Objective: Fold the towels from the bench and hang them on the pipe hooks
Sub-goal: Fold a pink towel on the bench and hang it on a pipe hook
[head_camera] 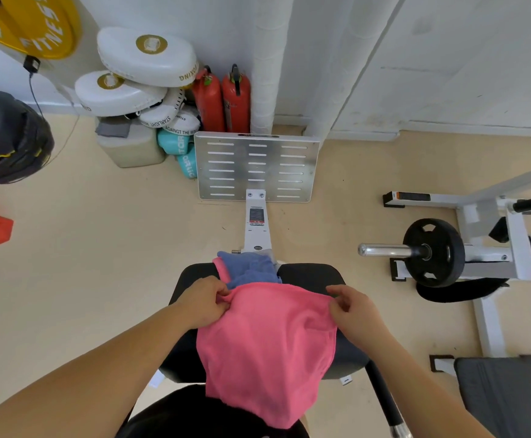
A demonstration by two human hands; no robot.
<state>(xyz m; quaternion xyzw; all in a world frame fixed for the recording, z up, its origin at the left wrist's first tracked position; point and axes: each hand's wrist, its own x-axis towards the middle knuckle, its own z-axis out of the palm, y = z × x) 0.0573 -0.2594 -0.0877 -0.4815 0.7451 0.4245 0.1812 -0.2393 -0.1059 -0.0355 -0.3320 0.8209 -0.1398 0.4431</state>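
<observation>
Pink towel (pixel 267 349) is lying on the black padded surface (pixel 308 275) and hanging down over its near edge. The left hand (pixel 202 303) is pinching the far left corner and the right hand (pixel 356 311) is pinching the far right corner, both with curled fingers. A blue towel (pixel 250 267) is sitting bunched up at the far end of the surface, touching the pink one.

The floor (pixel 100 248) is looking tan and the wall white. A silver plate (pixel 256 167) with slots is standing past the surface. Two red fire extinguishers (pixel 223 101) are standing beside a white wrapped pipe (pixel 267 58). White pads (pixel 147 56) are piling up to their left. One is showing "BOXING" upside down, and a smaller one is showing "STARLIGHT". A yellow disc (pixel 36 26) is showing the letters "FITNE". A black weight plate (pixel 433 252) is sitting on a shiny bar at the right.
</observation>
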